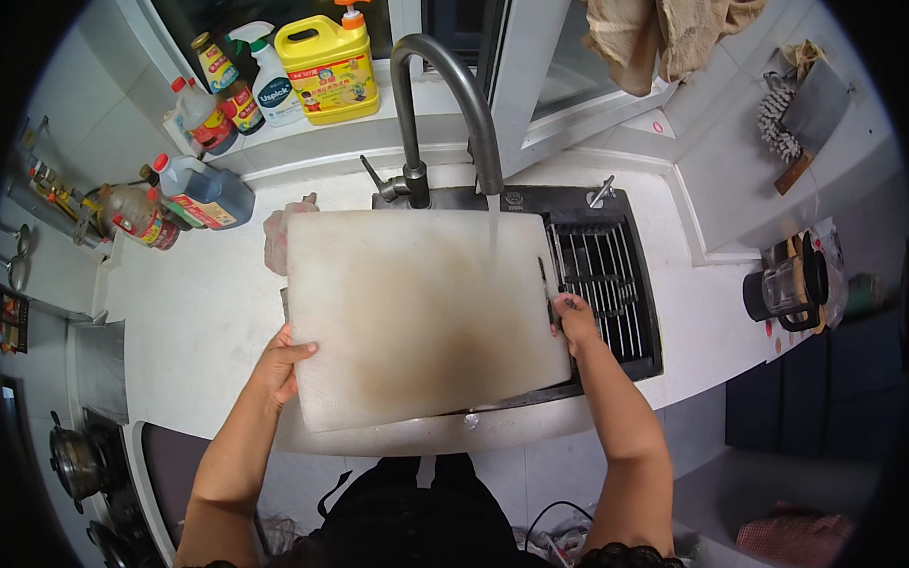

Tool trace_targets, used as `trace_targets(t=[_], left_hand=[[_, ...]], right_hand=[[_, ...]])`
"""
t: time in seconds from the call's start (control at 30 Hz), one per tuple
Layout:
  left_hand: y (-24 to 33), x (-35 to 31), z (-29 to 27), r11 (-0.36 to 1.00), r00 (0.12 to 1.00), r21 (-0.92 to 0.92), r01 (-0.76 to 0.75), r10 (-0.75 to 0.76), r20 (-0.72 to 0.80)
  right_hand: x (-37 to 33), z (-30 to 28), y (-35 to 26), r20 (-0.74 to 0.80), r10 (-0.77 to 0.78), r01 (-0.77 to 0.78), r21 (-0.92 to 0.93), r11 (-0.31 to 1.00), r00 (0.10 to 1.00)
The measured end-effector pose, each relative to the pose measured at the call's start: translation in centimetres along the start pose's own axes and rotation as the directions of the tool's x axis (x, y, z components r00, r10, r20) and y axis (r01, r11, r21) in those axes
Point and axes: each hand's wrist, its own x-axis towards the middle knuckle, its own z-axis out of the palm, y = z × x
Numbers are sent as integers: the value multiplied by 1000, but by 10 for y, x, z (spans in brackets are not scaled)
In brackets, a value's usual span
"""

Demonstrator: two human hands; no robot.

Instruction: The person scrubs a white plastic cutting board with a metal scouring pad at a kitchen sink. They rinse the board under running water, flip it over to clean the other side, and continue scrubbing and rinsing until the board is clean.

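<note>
A large white cutting board (375, 271) with a brown stain across its middle is held over the sink (655, 336). My left hand (284, 363) grips its left edge, thumb on top and fingers underneath. At the right edge, my right hand (575, 323) is closed around the board beside its dark handle slot. Water runs from the grey faucet (485, 135) onto the board's upper right part. The board hides most of the basin. A slatted rack (610, 279) shows to its right.
On the sill stand a yellow pump jug (327, 74), a white spray bottle (271, 82) and sauce bottles. A blue-labelled dark jug (212, 190) and a pinkish cloth (276, 240) lie left on the white counter (193, 325). A blender jug (785, 286) sits far right; a cleaver (816, 111) hangs on the wall.
</note>
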Motion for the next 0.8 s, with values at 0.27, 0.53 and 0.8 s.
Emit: trace_targets(t=[0.27, 0.53, 0.8], left_hand=[[12, 9, -10, 990, 991, 120, -69, 81, -106], [-9, 13, -11, 990, 985, 102, -101, 114, -128], [-17, 13, -2, 993, 988, 68, -98, 105, -111]], right_hand=[[57, 50, 29, 28, -101, 102, -35, 994, 994], [86, 73, 53, 1, -95, 95, -40, 995, 996], [95, 65, 99, -171, -420, 289, -499, 817, 891]])
